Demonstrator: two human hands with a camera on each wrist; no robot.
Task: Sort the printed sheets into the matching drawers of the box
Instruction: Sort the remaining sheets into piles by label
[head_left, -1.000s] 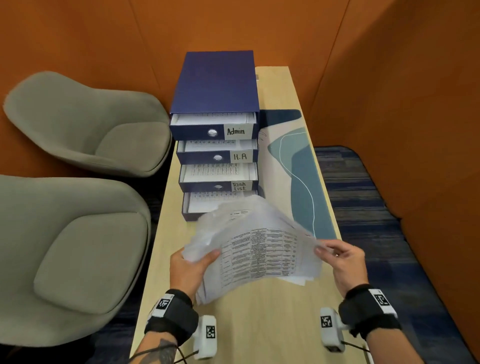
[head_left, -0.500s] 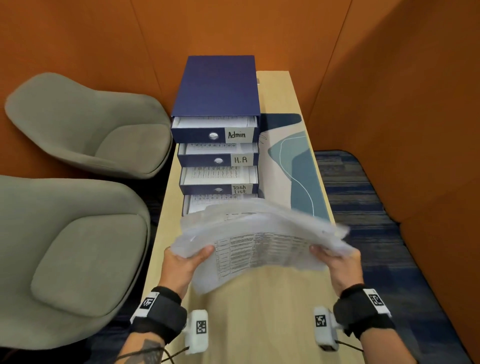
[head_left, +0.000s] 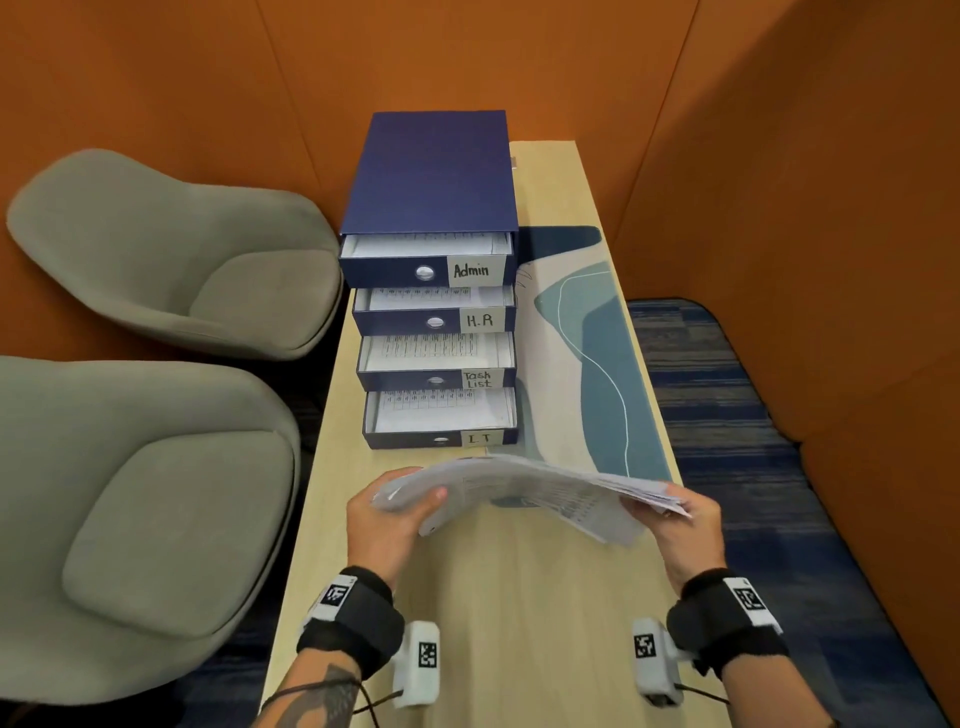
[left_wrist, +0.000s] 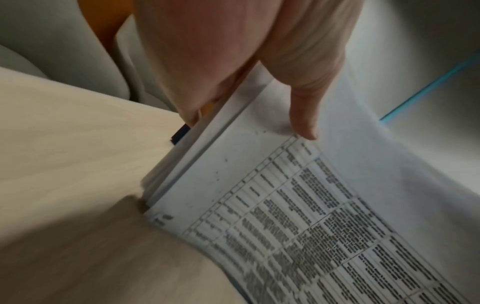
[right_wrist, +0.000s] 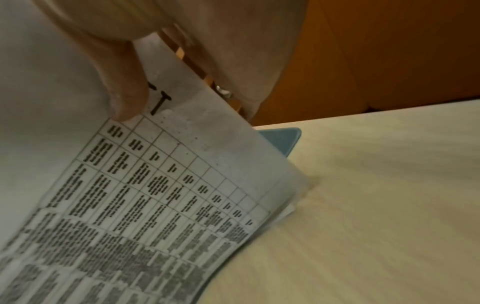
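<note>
A stack of printed sheets (head_left: 530, 493) with tables on them hangs just above the wooden table (head_left: 519, 623), held at both ends. My left hand (head_left: 395, 514) pinches the stack's left edge (left_wrist: 233, 144), thumb on top. At the right edge (right_wrist: 182, 164) my right hand (head_left: 675, 519) pinches it the same way. Beyond the sheets stands a dark blue drawer box (head_left: 431, 176) with its drawers stepped open: Admin (head_left: 470, 270), H.R (head_left: 478, 319), Task List (head_left: 477, 379) and I.T (head_left: 478, 439). Each drawer shows printed sheets inside.
A blue and cream desk mat (head_left: 587, 364) lies right of the box. Two grey armchairs (head_left: 171, 260) (head_left: 130, 519) stand left of the table. Orange walls close in behind and on the right. Blue carpet (head_left: 753, 415) lies right of the table.
The stack was raised and tilted toward me; both hands have lowered it and laid it nearly flat, close to the table. The I.T drawer front has come into sight.
</note>
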